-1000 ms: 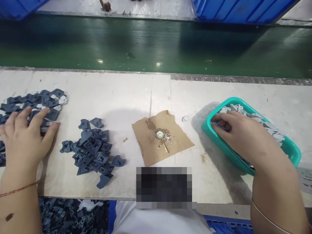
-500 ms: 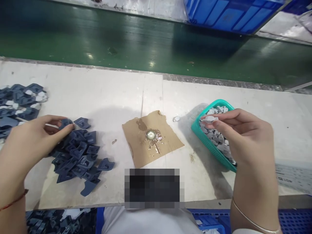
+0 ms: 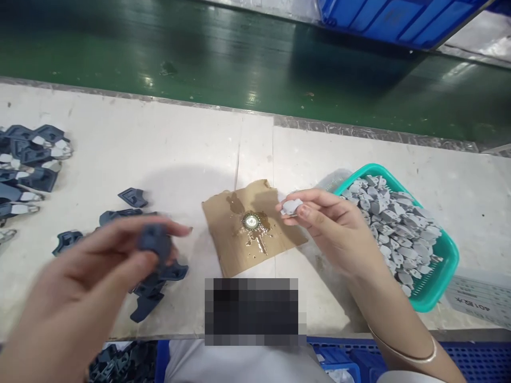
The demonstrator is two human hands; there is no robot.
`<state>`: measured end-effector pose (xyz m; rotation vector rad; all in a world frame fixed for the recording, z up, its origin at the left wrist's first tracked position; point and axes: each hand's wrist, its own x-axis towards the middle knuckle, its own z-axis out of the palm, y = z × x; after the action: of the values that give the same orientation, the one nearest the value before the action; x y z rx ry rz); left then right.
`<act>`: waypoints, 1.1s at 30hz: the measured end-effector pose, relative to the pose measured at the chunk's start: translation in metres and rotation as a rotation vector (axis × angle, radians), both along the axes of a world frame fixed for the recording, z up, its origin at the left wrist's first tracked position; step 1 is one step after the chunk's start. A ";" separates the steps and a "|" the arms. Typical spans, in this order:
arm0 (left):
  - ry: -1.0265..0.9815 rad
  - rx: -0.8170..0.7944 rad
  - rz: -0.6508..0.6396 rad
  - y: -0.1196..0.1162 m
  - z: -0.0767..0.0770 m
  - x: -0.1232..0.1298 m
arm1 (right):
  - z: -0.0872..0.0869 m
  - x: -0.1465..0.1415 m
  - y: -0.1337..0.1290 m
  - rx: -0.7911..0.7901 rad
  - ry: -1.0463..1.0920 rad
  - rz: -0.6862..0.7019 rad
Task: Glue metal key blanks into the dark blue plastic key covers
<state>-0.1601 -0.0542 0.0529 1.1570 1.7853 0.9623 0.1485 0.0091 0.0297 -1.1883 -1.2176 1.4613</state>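
Observation:
Blurred by motion, my left hand [image 3: 115, 266] pinches a dark blue plastic part [image 3: 155, 242] above a heap of similar dark blue parts [image 3: 149, 298]. My right hand [image 3: 335, 229] is closed on a small light grey plastic part [image 3: 291, 206], held between thumb and fingertips over the right edge of a brown cardboard piece [image 3: 235, 250]. On the cardboard sits a small round cap [image 3: 251, 221] holding clear liquid, with wet splashes around it. A green basket [image 3: 450, 271] full of small grey parts stands behind my right wrist.
At the far left lie dark blue parts joined with grey pieces [image 3: 35, 154]. A green conveyor belt [image 3: 223, 64] runs along the back, with a blue crate [image 3: 399, 21] over it. Below the table edge are blue bins [image 3: 339, 367]. A printed sheet [image 3: 479, 300] lies at the right.
My left hand has lifted a dark blue part off the heap and moved right. My right hand has carried the grey part left from the basket to the cardboard's edge.

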 end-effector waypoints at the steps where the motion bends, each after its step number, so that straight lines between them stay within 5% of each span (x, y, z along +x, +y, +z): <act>1: -0.120 -0.046 -0.062 -0.006 0.001 0.019 | -0.002 -0.003 0.000 0.009 -0.021 0.011; 7: -0.390 -0.037 -0.220 -0.014 -0.027 0.074 | -0.013 -0.017 -0.005 0.283 -0.366 0.096; 11: -0.409 -0.004 -0.210 -0.011 -0.042 0.086 | -0.021 -0.017 -0.005 0.589 -0.622 0.208; 17: -0.327 0.048 -0.262 -0.009 -0.049 0.090 | -0.026 -0.017 -0.005 0.672 -0.683 0.317; 20: -0.243 0.085 -0.307 -0.009 -0.053 0.088 | -0.023 -0.018 -0.006 0.581 -0.608 0.255; 26: -0.085 0.139 -0.369 -0.005 -0.056 0.088 | -0.016 -0.019 -0.009 0.098 -0.227 0.057; 33: -0.042 0.147 -0.400 -0.006 -0.056 0.090 | -0.018 -0.023 -0.015 0.044 -0.040 0.135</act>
<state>-0.0700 -0.0601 -0.0029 1.5046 1.3928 0.8774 0.1255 -0.0054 0.0112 -1.1289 -1.3730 1.5068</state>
